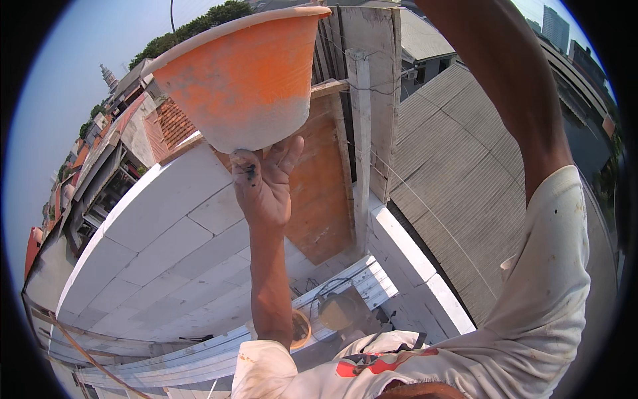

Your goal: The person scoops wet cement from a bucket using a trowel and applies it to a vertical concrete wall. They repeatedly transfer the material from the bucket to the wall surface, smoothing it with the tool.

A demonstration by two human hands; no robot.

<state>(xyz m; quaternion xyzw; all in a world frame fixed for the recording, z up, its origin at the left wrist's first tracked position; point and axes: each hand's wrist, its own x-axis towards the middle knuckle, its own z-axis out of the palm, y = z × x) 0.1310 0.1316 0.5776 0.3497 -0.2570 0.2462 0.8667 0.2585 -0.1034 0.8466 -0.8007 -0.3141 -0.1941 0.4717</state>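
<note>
The left hand (267, 187) is spread, palm turned up and fingers loosely parted, at the underside of the orange tub (242, 83); whether it bears weight is unclear. The tub hangs overhead, tilted, beyond the block wall's (166, 249) near courses in view. The right arm (515, 86) reaches up out of frame, its hand unseen, so its grip cannot be told. This looks like lifting or steadying the tub overhead; the next move probably calls for keeping its base supported and level.
</note>
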